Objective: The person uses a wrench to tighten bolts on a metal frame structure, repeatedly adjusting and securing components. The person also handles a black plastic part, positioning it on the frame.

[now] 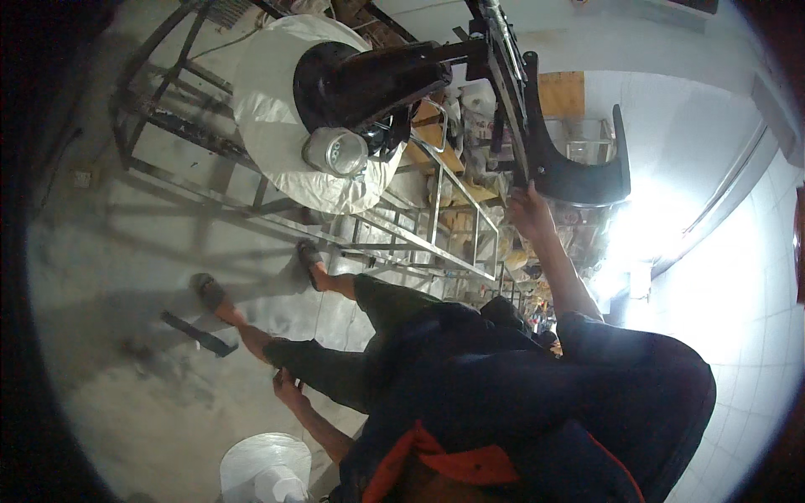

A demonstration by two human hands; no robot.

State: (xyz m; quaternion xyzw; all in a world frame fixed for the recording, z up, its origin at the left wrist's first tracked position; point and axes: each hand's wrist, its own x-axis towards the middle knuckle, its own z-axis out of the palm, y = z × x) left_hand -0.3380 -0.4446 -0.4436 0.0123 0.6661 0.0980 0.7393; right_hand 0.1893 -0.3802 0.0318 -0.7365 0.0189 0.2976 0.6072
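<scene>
My right hand (530,214) is raised at the right, its fingers closed on the lower end of a dark metal frame (513,109). A curved black arm-shaped piece (579,178) is fixed to that frame, beside my fingers. The frame joins a thick black column (377,80) with a round flange, which stands on a round top covered in wrinkled white sheeting (268,92). A clear glass jar (335,152) sits on the sheeting by the column. Low at the left, my left hand (289,391) hangs near my leg with curled fingers; whatever it may hold is too small to make out.
Metal racks of welded bars (419,239) run behind the covered top, with cluttered goods beyond. A flat dark piece (199,334) lies on the concrete floor near my foot. A white round object (267,461) is at the lower left. Bright light glares off the tiled right wall.
</scene>
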